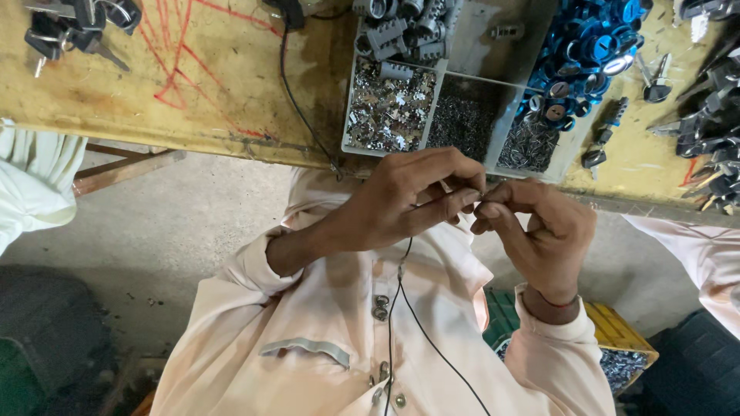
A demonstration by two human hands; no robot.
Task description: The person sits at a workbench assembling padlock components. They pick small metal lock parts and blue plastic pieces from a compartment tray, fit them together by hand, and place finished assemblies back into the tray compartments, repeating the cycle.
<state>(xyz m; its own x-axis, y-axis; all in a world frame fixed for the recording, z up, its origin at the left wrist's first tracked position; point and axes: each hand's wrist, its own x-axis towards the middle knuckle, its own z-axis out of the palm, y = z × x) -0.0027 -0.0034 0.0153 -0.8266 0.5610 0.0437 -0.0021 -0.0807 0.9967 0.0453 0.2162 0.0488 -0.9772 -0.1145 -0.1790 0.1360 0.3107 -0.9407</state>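
Fingers of my left hand (408, 202) were curled tight, thumb and forefinger pinching a small metal part (479, 198); the part sat right at the meeting of both hands, above my chest and just short of the bench edge; mostly hidden by fingertips, kind could not be told; its long axis seemed to run roughly side to side, from one hand toward the other, not sure. My right hand (543, 239) was clenched too, fingertips (493, 206) nipping the same part from the other side; both hands touched it, neither nearer.

Left to right for the rest: someone else's white sleeve (31, 177) at the far left edge; a bunch of keys (69, 31) on the yellow bench (193, 85) with red scribbles; a black cable (297, 100) running off the bench toward my shirt.

Grey divided tray (472, 38) lay just beyond my fingers, straight ahead; near left compartment held shiny stamped metal bits (389, 115); behind it, grey lock cylinders (405, 31); middle compartment held fine dark pins (462, 119); right compartment more thin pins or springs (532, 142), cannot say which; blue rings (586, 46) heaped behind that.

More loose keys (709, 115) lay far right on the bench; another person's pale sleeve (694, 246) below them; a yellow crate (617, 327) on the floor by my right forearm held small grey metal pieces.
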